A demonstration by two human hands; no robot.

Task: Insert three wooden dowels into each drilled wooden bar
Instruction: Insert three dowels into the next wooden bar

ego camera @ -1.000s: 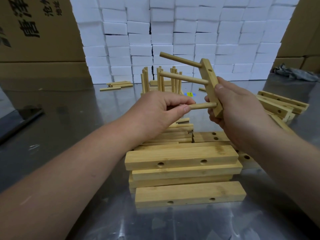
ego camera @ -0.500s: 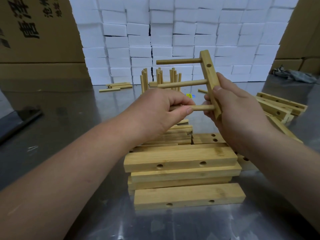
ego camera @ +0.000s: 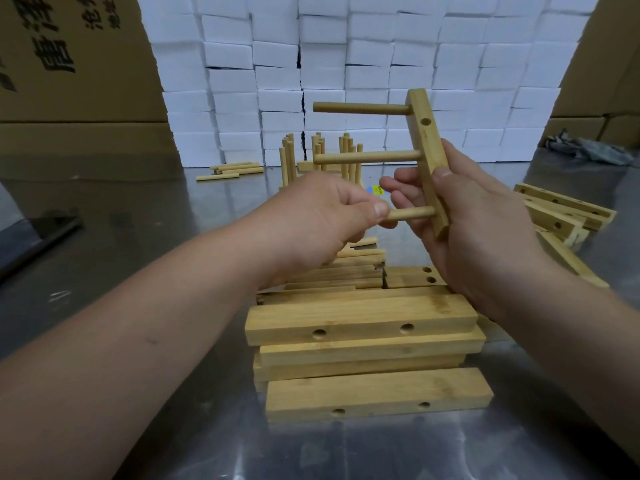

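Your right hand (ego camera: 478, 216) grips the drilled bar (ego camera: 427, 147) around its lower half. The thumb lies on the near edge and the fingers curl round behind it. You hold the bar nearly upright in front of you, above the bench (ego camera: 138, 244), with its top leaning slightly left.

Three dowels stick out of the bar to your left, roughly level. The top dowel (ego camera: 360, 108) and middle dowel (ego camera: 367, 156) are free of both hands. Your left hand (ego camera: 311, 220) pinches the outer end of the lowest dowel (ego camera: 412, 213) between thumb and curled fingers, and that dowel's other end meets the bar just beside your right palm. How deep it sits in its hole cannot be told.

Below your hands, a stack of drilled bars (ego camera: 360, 320) lies flat on the bench. Loose dowels (ego camera: 346, 271) lie just behind it, partly under your left wrist. More bars (ego camera: 561, 209) lie to your right. Farther back, bars with upright dowels (ego camera: 318, 150) stand near a wall of white foam blocks (ego camera: 346, 46).
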